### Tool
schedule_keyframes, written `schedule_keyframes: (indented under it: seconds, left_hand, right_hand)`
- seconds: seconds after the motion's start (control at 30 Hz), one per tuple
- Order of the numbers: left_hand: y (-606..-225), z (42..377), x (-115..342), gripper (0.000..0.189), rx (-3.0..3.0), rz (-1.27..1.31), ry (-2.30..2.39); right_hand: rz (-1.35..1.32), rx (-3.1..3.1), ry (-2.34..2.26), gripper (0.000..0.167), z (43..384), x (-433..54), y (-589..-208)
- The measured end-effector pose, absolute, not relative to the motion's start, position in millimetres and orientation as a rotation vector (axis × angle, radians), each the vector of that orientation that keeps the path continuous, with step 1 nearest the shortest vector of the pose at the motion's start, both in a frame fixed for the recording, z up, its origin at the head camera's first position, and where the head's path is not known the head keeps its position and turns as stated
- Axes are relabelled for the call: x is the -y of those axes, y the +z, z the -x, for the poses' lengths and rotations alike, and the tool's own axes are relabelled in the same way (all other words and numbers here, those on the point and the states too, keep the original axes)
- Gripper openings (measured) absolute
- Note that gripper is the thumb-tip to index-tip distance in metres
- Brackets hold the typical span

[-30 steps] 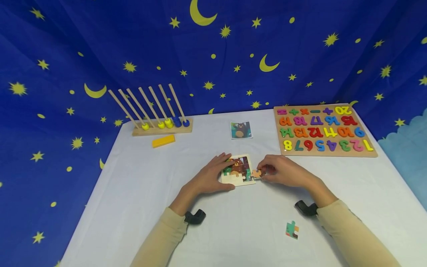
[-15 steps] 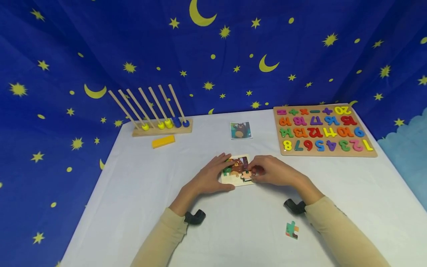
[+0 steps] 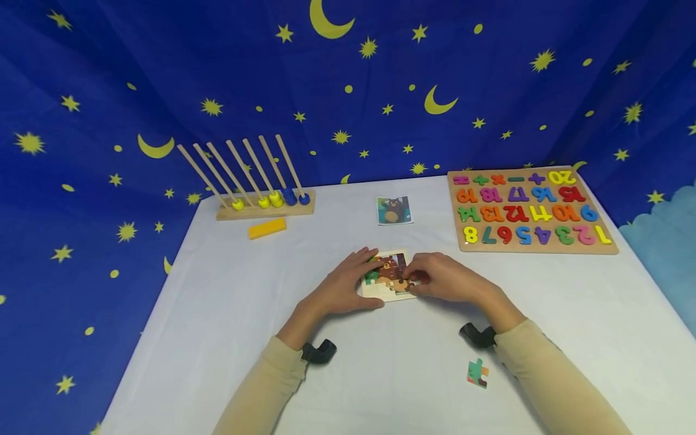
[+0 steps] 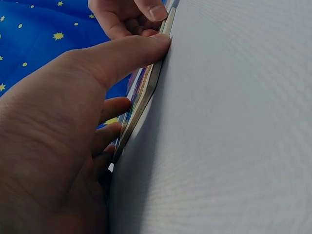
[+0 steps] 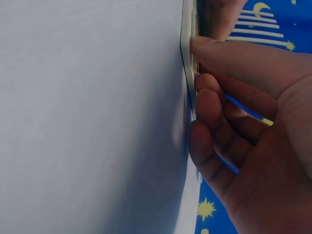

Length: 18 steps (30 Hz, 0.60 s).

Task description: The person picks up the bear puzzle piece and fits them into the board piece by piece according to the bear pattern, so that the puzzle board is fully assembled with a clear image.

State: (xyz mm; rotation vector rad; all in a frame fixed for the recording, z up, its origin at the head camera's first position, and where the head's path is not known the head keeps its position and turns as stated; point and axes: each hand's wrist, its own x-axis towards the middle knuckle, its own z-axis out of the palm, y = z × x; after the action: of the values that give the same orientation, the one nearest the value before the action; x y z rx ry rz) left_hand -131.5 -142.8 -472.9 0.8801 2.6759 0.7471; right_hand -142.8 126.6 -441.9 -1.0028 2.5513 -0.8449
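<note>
A small wooden jigsaw puzzle board (image 3: 385,295) with a bear picture lies mid-table in the head view. My left hand (image 3: 342,285) rests on its left side, fingers stretched over the picture and thumb along the near edge. In the left wrist view the thumb (image 4: 131,53) touches the board's rim. At the board's right side, my right hand (image 3: 448,278) pinches a tan-and-brown puzzle piece (image 3: 401,284) over the lower right of the picture. The fingers partly cover this piece, so whether it lies flush is hard to tell. One loose green puzzle piece (image 3: 478,373) lies near my right forearm.
Behind the board lies a bear picture card (image 3: 394,210). A wooden number board (image 3: 533,211) stands back right. A peg abacus (image 3: 265,208) with yellow and blue beads is back left, with a yellow block (image 3: 267,228) before it. A starry blue curtain (image 3: 244,72) hangs behind.
My right hand has moved left, bringing the pinched piece from beside the board onto the lower right of the picture. The piece has turned slightly. My left hand has stayed in place.
</note>
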Motion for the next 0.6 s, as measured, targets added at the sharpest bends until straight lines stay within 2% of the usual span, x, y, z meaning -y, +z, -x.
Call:
schedule_keyframes:
  seconds: [0.33, 0.6]
  left_hand:
    - [-473, 132, 142, 0.087, -2.678, -0.879, 0.745]
    - [-474, 132, 142, 0.064, -2.704, -0.924, 0.784]
  right_hand:
    - [1.037, -2.525, -0.824, 0.025, 144, -113, -443]
    - [1.087, -2.52, -0.79, 0.029, 146, -104, -443]
